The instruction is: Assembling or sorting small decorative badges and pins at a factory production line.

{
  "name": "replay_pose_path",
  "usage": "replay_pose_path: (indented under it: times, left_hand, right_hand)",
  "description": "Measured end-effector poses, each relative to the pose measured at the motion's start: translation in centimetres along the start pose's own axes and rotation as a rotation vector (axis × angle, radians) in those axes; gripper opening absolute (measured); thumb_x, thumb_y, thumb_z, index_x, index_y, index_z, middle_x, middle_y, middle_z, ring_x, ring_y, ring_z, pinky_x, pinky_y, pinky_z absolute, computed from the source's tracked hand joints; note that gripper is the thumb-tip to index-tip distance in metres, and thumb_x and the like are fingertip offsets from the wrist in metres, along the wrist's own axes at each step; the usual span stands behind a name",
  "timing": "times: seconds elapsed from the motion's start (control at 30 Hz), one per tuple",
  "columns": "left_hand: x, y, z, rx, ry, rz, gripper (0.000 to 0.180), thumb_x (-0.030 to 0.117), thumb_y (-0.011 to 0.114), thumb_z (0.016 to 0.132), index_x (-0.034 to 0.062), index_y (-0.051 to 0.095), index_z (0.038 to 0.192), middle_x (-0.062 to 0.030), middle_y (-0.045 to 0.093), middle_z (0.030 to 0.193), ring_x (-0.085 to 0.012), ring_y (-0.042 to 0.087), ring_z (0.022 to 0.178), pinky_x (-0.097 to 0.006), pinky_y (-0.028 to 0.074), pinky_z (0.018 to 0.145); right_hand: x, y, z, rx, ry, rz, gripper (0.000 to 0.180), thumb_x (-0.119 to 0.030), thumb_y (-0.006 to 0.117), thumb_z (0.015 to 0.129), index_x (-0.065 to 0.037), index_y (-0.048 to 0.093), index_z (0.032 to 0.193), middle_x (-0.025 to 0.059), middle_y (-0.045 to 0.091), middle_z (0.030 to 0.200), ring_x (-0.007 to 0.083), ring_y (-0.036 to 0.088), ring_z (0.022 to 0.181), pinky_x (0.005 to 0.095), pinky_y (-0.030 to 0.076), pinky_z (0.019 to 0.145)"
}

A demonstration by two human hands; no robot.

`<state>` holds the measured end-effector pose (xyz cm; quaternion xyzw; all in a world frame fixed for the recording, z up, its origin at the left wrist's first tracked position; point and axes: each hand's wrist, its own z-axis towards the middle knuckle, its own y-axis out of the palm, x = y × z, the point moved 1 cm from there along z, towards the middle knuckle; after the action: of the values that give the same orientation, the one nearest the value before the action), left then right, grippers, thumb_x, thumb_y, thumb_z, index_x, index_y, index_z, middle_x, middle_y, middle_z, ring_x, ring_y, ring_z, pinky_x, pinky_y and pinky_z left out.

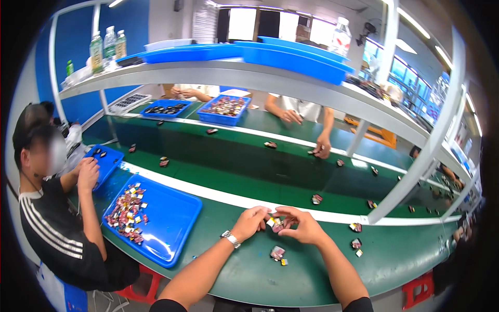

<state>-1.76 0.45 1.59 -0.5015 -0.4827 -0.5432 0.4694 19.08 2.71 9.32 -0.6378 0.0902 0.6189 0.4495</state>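
"Bench [322,275] first; it is green, with a white strip [218,198] along its far edge; what do our hands do over it?"

"We have our left hand [251,223] drawn narrow, a watch [230,238] on its wrist, fingertips at the left side of one small part [277,225] with yellow on it; our right hand [302,223] curves thumb and forefinger round the other side; we hold it between both, near the far edge."

"And around us?"

"We see a loose piece [277,253] toward the near edge, a yellow bit [284,262] beside it; more pieces [356,243] lie to our right; to our left sits a blue tray [179,218], a heap [125,213] along its left edge; past it, a co-worker [57,234] has both hands close together by a smaller tray [110,165]."
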Motion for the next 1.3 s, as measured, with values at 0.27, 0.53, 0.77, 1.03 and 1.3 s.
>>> replay_pose_path:
  times: [0.27, 0.53, 0.77, 1.03, 1.3]
  left_hand:
    - [1.2, 3.1, -1.4, -0.295, -0.176, -0.211, 0.028, 0.012, 0.051, 0.101, -0.0044, 0.059, 0.122, -0.0111, 0.067, 0.101, -0.0127, 0.064, 0.077, -0.025, 0.054, 0.071]
    - [1.7, 3.7, -2.3, -0.174, -0.181, -0.351, 0.028, 0.007, 0.051, 0.099, -0.0030, 0.052, 0.126, -0.0180, 0.064, 0.115, -0.0238, 0.068, 0.099, -0.036, 0.057, 0.089]
    - [2.2, 4.2, -2.3, -0.269, -0.214, -0.188, 0.035, 0.007, 0.051, 0.100, -0.0020, 0.049, 0.133, -0.0133, 0.063, 0.120, -0.0210, 0.065, 0.107, -0.034, 0.057, 0.092]
    - [1.9, 4.2, -2.3, -0.199, -0.186, -0.238, 0.034, 0.002, 0.049, 0.100, -0.0025, 0.047, 0.134, -0.0142, 0.062, 0.122, -0.0205, 0.064, 0.108, -0.033, 0.057, 0.093]
    - [1.4, 4.3, -2.4, -0.197, -0.166, -0.271, 0.029, -0.002, 0.048, 0.099, -0.0009, 0.049, 0.127, -0.0148, 0.062, 0.121, -0.0189, 0.064, 0.106, -0.033, 0.057, 0.092]
  right_hand:
    - [2.3, -0.6, -4.5, 0.194, 0.061, 0.144, 0.068, 0.003, 0.071, 0.081, -0.007, 0.045, 0.143, 0.0093, 0.064, 0.118, 0.0120, 0.063, 0.085, 0.0273, 0.055, 0.078]
    - [5.0, 2.4, -3.9, 0.388, 0.214, 0.273, 0.032, -0.006, 0.065, 0.091, 0.002, 0.059, 0.121, 0.0064, 0.069, 0.097, 0.0112, 0.066, 0.083, 0.0263, 0.054, 0.076]
    - [3.0, 1.8, -4.7, 0.453, 0.106, 0.063, 0.018, -0.002, 0.066, 0.088, 0.000, 0.065, 0.105, 0.0095, 0.069, 0.098, 0.0161, 0.067, 0.081, 0.0291, 0.055, 0.075]
    - [1.5, 2.9, -4.8, 0.498, -0.003, -0.240, 0.018, -0.006, 0.070, 0.082, -0.005, 0.067, 0.100, 0.0095, 0.062, 0.105, 0.0264, 0.067, 0.084, 0.0365, 0.055, 0.074]
    - [1.5, 2.5, -4.9, 0.416, -0.152, -0.505, 0.023, -0.005, 0.072, 0.077, -0.008, 0.067, 0.099, 0.0064, 0.060, 0.112, 0.0235, 0.063, 0.094, 0.0358, 0.054, 0.077]
